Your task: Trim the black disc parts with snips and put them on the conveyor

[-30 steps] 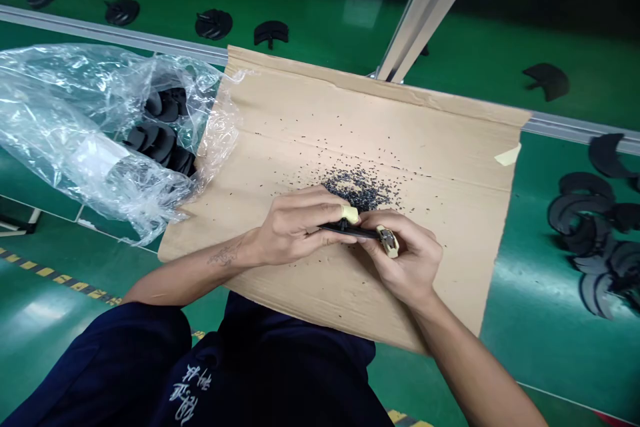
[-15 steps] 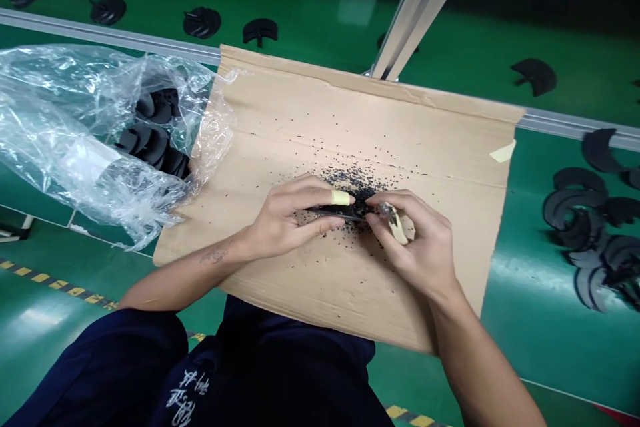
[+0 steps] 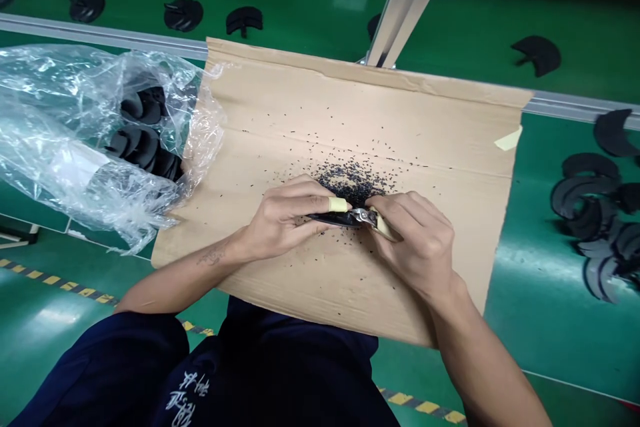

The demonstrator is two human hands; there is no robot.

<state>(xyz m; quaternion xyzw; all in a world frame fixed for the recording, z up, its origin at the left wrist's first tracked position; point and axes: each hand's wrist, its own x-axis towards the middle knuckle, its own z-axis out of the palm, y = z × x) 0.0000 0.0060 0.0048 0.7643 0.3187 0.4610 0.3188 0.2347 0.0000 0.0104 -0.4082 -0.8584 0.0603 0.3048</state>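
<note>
My left hand (image 3: 287,217) pinches a thin black flat part (image 3: 333,219) over a sheet of brown cardboard (image 3: 435,147); its forefinger wears a yellow fingertip cover. My right hand (image 3: 417,240) is closed round a small tool with a tape-wrapped handle and a metal blade (image 3: 367,216), whose tip touches the right end of the black part. Just beyond both hands lies a heap of tiny black shavings (image 3: 353,180), with more specks scattered over the cardboard.
A crumpled clear plastic bag (image 3: 65,140) holding several black curved parts (image 3: 143,147) lies at the left. More black parts (image 3: 595,213) are piled on the green table at the right, others lie beyond a metal rail (image 3: 100,33). A slanted aluminium bar (image 3: 405,0) rises behind.
My right hand has turned and drawn the tool closer against the part's end; the blade now shows at the part. The left hand keeps its pinch. The view shifted slightly.
</note>
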